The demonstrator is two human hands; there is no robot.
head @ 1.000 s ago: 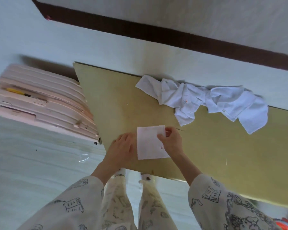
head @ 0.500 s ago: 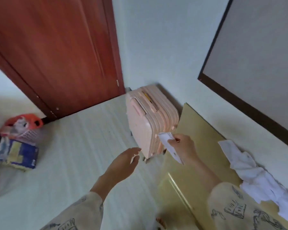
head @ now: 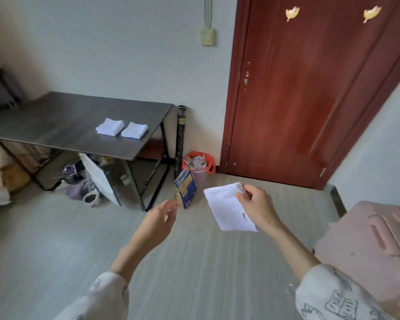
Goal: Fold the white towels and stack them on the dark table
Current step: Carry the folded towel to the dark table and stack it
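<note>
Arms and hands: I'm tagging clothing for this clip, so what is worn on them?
Both hands, left and right, are bare. Each forearm ends in a loose cream sleeve printed with dark line drawings, including open books. No rings or watch show.

Right hand (head: pixel 258 210) pinches a folded white towel (head: pixel 229 210); dark table (head: pixel 56 125) well apart.

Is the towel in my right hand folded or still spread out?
Folded. The towel is a small flat rectangle with stacked layers showing along its top edge, pinched at one corner by the right hand.
</note>
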